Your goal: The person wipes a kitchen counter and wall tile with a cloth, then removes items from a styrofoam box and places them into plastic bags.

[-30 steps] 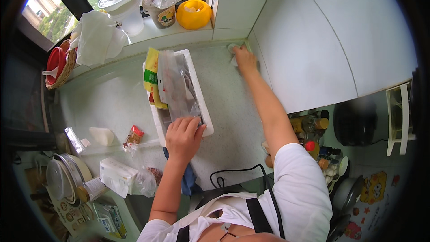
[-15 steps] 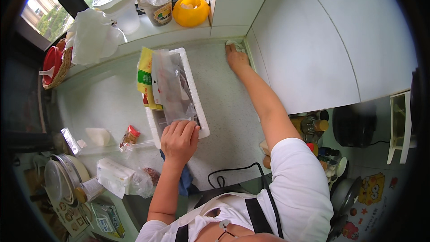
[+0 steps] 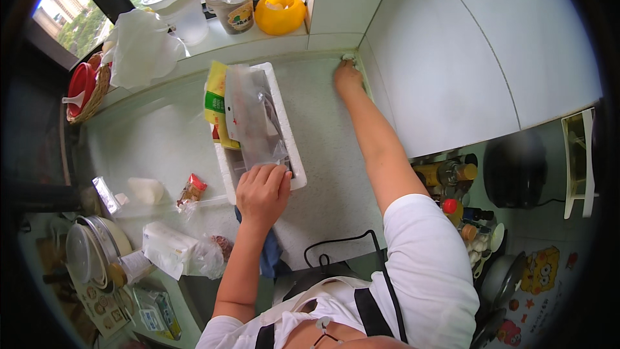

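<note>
At the far right corner of the counter, my right hand point(image 3: 349, 79) presses a whitish cloth point(image 3: 349, 57) against the seam by the tiled wall. Its fingers are bunched on the cloth, which is mostly covered. My left hand point(image 3: 263, 195) is curled over the near rim of a white foam box point(image 3: 288, 129), with the fingertips hidden inside. The box sits slightly slanted on the grey counter point(image 3: 323, 155). In it stand a clear plastic bag point(image 3: 252, 113) and a yellow-and-green packet point(image 3: 217, 94) leaning at the left side.
Along the windowsill stand a lidded white tub point(image 3: 177, 3), a bag-covered cup point(image 3: 231, 6) and an orange pot point(image 3: 279, 13). A red snack packet point(image 3: 193, 189) and a tissue pack point(image 3: 166, 245) lie at the left. Bottles point(image 3: 449, 172) crowd the right, and a black cable point(image 3: 339, 240) loops near my waist.
My right hand has pushed the cloth a little farther into the corner, so less of it shows. My left hand keeps its place on the box rim; the whole view has shifted slightly.
</note>
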### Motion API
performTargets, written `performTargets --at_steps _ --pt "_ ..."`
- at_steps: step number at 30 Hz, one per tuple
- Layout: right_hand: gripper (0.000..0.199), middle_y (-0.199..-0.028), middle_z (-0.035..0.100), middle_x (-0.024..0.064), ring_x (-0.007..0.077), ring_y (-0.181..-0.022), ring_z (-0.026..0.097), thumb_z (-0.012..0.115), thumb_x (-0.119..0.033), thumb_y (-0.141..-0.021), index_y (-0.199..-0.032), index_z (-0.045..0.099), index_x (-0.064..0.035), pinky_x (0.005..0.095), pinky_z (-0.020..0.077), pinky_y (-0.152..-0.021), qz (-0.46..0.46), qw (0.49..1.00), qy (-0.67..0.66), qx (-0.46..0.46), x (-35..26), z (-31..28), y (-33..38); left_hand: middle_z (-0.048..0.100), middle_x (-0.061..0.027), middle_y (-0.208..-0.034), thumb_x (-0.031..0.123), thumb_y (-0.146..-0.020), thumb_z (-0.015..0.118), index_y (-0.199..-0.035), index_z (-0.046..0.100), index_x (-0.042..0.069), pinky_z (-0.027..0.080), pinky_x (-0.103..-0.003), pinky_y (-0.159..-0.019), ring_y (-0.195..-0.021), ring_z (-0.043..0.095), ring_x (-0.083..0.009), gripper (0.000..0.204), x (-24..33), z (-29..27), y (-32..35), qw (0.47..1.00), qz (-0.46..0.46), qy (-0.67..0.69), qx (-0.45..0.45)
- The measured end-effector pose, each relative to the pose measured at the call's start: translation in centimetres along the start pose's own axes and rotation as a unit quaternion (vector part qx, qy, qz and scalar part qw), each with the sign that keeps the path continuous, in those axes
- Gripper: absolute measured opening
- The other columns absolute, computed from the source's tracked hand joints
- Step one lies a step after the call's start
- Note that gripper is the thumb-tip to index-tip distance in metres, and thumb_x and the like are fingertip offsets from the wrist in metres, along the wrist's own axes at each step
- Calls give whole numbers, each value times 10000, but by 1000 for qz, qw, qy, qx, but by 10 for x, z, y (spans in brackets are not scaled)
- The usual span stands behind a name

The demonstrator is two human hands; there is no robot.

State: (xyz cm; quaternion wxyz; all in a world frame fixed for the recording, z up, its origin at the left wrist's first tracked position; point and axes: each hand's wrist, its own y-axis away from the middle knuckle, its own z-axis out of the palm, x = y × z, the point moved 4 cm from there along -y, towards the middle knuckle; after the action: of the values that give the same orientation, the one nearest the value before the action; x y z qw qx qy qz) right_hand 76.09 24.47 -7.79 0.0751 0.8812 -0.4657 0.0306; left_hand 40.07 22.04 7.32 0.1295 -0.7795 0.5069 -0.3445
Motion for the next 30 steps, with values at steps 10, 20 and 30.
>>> performTargets --at_steps 10,20,30 --pt "442 -1377 305 141 337 -1063 525 364 -72 -846 -1282 321 -16 433 457 -839 24 991 -119 -53 18 -2 30 603 -43 -762 126 -738 618 -753 589 73 433 -332 -617 -699 563 -223 62 -3 -2 2 999 -6 32 -6" --pt "438 -1377 288 151 368 -1071 506 348 -81 -843 -1276 316 -22 438 441 -869 39 986 -139 -80 38 7 128 592 -51 -736 144 -768 592 -744 585 77 429 -339 -623 -703 559 -238 71 -2 -6 6 999 6 39 16" --pt "472 -1367 270 214 363 -1104 482 367 -75 -829 -1285 294 22 450 431 -873 39 977 -109 -177 29 15 268 575 -39 -707 152 -762 598 -738 579 81 429 -339 -614 -698 554 -225 78 -7 -2 11 999 22 35 20"
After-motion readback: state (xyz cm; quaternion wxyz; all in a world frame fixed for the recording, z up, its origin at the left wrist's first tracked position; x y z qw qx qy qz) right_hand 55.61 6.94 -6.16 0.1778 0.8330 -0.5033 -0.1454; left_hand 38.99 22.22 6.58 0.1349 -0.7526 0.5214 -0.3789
